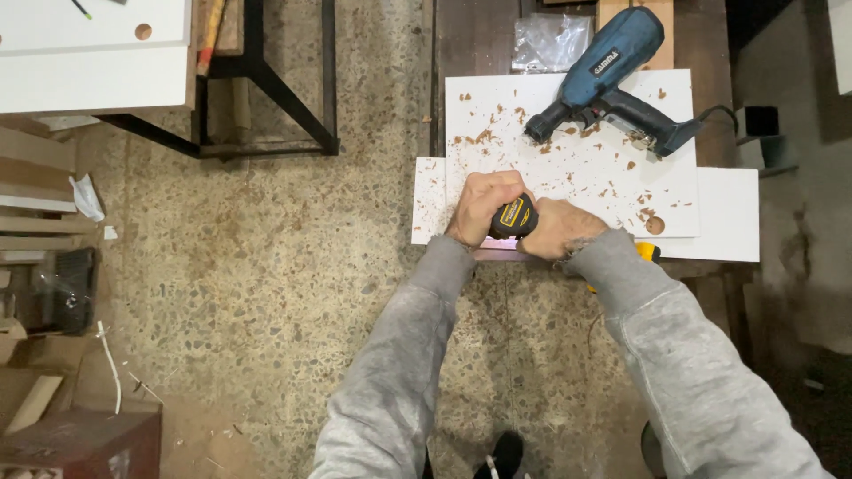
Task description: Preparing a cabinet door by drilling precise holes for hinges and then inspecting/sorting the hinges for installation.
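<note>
From the head view, both hands meet at the near edge of a white panel (577,168) lying on the counter (470,44). The left hand (481,206) is closed around a black-and-yellow tape measure (514,216), and the right hand (557,227) is curled just beside it, touching the case; whether its fingers pinch the tape's blade is probably hidden behind the knuckles. The panel is strewn with wood shavings (484,135), and a round hole (655,225) shows near its right near corner. A blue corded drill (603,75) rests on the far part of the panel, well apart from the hands. A yellow tool tip (649,252) peeks out beside the right sleeve.

The step looks like measuring at the panel's near edge. A steady blade laid flat along the edge seems called for next.
</note>
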